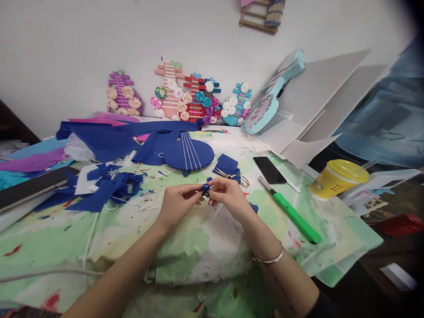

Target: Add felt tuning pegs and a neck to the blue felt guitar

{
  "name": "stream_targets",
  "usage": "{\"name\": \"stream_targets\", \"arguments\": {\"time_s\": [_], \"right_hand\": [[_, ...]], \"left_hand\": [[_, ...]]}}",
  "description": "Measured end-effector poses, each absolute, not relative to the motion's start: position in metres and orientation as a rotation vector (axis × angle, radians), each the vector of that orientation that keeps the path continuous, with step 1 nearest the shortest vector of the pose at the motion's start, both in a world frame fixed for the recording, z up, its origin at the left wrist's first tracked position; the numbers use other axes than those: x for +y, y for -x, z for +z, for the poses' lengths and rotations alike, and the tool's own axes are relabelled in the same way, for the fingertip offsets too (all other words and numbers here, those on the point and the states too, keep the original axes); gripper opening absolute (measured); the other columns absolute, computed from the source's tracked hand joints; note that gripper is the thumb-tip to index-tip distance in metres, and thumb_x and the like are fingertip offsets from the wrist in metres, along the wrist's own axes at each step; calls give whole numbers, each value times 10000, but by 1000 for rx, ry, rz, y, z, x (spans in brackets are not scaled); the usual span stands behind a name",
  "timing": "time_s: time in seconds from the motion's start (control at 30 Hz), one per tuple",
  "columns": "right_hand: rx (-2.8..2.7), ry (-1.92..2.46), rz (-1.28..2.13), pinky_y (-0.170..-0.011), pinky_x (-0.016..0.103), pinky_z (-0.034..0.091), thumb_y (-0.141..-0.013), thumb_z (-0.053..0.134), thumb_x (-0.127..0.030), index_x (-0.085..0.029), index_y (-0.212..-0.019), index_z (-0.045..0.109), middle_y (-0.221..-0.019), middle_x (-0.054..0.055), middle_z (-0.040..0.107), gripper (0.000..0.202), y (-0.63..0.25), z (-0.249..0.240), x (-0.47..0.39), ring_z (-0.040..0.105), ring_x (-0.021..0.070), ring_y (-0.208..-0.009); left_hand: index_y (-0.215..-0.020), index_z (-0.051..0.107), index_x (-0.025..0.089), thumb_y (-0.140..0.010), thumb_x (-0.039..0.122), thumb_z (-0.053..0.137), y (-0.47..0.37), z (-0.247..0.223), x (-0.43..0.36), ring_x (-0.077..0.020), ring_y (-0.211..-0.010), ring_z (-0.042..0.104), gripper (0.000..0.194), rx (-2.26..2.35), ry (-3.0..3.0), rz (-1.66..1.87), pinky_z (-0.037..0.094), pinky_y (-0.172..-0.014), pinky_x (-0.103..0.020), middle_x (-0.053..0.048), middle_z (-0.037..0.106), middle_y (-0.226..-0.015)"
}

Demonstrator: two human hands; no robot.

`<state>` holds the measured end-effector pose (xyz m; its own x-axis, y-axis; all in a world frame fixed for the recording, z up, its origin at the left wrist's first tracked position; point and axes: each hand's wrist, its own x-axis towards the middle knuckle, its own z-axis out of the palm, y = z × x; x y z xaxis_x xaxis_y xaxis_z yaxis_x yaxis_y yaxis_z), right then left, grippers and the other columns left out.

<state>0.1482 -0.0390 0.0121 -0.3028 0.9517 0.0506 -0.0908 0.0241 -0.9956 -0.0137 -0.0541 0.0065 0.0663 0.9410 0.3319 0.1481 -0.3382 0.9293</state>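
Note:
Both hands meet over the middle of the table, pinching a small rolled piece of dark blue paper (pixel 206 187) between the fingertips. My left hand (pixel 179 198) grips it from the left, and my right hand (pixel 228 194) from the right, with a bracelet on that wrist. Just beyond lies a blue instrument-shaped craft piece (pixel 188 155) with white strings. Small blue pieces (pixel 227 164) are stacked to its right, and gold-handled scissors (pixel 244 180) rest by them, partly behind my right hand. The underside of the rolled piece is hidden by my fingers.
A green utility knife (pixel 294 216), a black phone (pixel 270 170) and a yellow lidded cup (pixel 339 179) lie to the right. Blue scraps (pixel 106 187) and a white cord (pixel 91 238) are at left. Decorated craft instruments (pixel 195 99) lean on the wall.

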Motion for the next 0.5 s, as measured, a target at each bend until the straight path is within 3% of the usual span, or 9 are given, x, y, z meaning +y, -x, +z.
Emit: {"name": "stream_targets", "arguments": {"time_s": [0.17, 0.5], "right_hand": [[-1155, 898, 1566, -496, 222, 540, -547, 817, -298, -132, -756, 670, -588, 30, 703, 304, -145, 5, -39, 661, 134, -506], [-1059, 857, 1559, -699, 346, 601, -529, 834, -339, -117, -788, 742, -659, 67, 733, 354, -141, 0, -40, 716, 204, -633]], "left_hand": [[-898, 762, 172, -713, 213, 688, 14, 4, -50, -211, -783, 707, 204, 1150, -1707, 1389, 573, -725, -289, -70, 752, -879], [-906, 757, 152, -723, 319, 696, 16, 0, -45, -241, -826, 705, 256, 1198, -1610, 1322, 569, -752, -316, -76, 746, -897]]}}
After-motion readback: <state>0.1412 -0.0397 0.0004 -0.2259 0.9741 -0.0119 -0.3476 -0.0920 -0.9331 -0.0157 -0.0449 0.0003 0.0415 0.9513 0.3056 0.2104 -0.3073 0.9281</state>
